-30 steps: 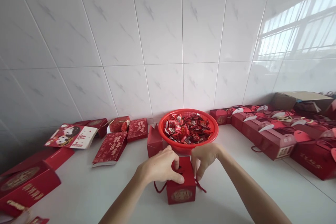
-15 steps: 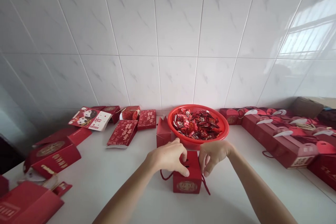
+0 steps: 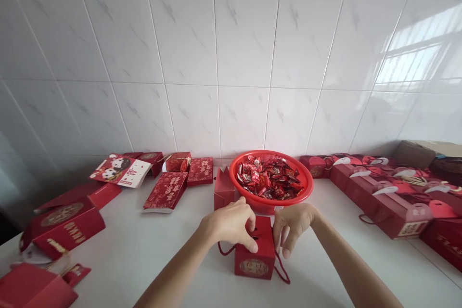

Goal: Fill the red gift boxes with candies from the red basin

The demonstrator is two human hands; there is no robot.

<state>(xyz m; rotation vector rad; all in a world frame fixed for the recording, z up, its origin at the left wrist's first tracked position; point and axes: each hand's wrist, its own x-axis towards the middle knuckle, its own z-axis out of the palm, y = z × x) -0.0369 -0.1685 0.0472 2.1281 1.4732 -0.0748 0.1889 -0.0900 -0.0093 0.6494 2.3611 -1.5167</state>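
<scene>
A small red box (image 3: 254, 265) with a gold emblem on its front stands on the white table, its top closed and pierced by small holes. My left hand (image 3: 233, 224) is wrapped over the top left of this box, thumb on the top face. At the box's right side is my right hand (image 3: 291, 225), fingers curled down beside a dark red cord (image 3: 282, 269) that hangs in a loop; its fingertips are partly hidden. Another loop of cord (image 3: 225, 250) comes out on the left. Behind my hands sits a red plastic basket (image 3: 308, 178) of wrapped sweets (image 3: 270, 175).
Open red boxes (image 3: 65, 226) lie at the left, with flat red packets (image 3: 168, 191) and a printed card (image 3: 121, 171) behind them. An upright red box (image 3: 223, 190) touches the basket. Rows of handled boxes (image 3: 378, 197) line the right. A tiled wall (image 3: 245, 33) stands behind.
The view has tilted up slightly, so the table things sit lower. My left hand stays on the box, my right hand beside it. The right cord now bends into a loop.
</scene>
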